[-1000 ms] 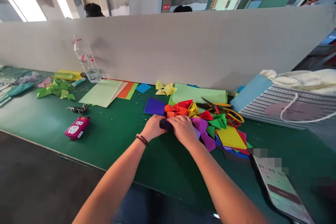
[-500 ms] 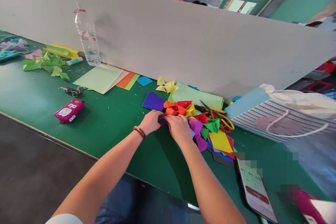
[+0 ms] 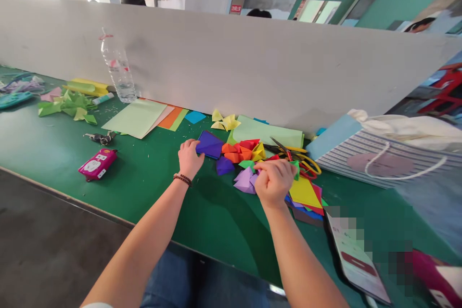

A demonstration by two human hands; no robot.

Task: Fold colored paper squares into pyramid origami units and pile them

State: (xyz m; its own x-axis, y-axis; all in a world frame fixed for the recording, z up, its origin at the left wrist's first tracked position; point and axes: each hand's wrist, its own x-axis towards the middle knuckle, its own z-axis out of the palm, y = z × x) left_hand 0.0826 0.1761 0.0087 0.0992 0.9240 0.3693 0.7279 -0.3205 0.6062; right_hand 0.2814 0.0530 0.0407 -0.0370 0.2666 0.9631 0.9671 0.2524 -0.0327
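Observation:
My left hand (image 3: 190, 158) is at the left edge of a stack of dark blue paper squares (image 3: 211, 145). Its thumb and fingers are apart, with the tips at the stack's edge. Just below that stack rests a folded dark blue-purple paper piece (image 3: 225, 166). My right hand (image 3: 275, 182) hovers over the folded pieces with its fingers curled in; whatever they might hold is hidden. Around it are orange folded pieces (image 3: 234, 153), a light purple folded piece (image 3: 245, 181), a yellow one (image 3: 259, 152) and a green one (image 3: 296, 169), partly covered by the hand.
Scissors (image 3: 288, 154) and yellow paper squares (image 3: 305, 192) lie to the right, near a striped paper bag (image 3: 397, 154) and a phone (image 3: 357, 260). A bottle (image 3: 121, 74), pale green sheets (image 3: 135, 118), a pink packet (image 3: 98, 164) and keys (image 3: 101, 138) are on the left. A white partition (image 3: 216, 57) stands behind.
My hands have parted: the left moved left to the blue stack, the right moved right over the folded pieces. The dark purple piece they held now lies on the table.

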